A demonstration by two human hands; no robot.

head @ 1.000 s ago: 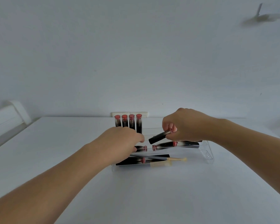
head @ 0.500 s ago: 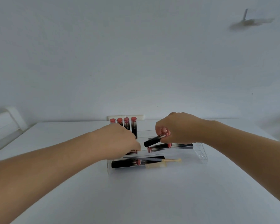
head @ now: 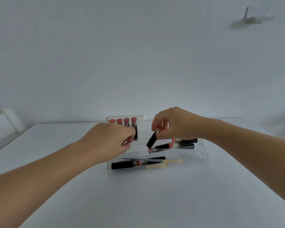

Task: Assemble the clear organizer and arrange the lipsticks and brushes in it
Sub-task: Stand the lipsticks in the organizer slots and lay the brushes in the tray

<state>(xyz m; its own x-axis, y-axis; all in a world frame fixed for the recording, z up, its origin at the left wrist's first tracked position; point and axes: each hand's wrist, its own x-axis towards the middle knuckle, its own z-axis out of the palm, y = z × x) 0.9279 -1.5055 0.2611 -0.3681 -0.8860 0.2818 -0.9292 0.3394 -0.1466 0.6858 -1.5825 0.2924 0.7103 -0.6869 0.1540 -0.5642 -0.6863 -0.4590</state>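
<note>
Right hand (head: 176, 124) pinches black lipstick (head: 152, 140), tilted above organizer (head: 202, 152); left hand (head: 109, 139) grip unclear.

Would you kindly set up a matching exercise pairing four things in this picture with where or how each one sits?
Things:
1. black tube
2. four upright lipsticks
3. wooden-handled brush
4. left hand

States:
A. lying flat in the front tray of the clear organizer
B. standing in a row at the back left
C. tilted, pinched at its top by the right hand
D. fingers curled at the organizer's left side, what they hold unclear

Pairs: 1-C, 2-B, 3-A, 4-D
</note>
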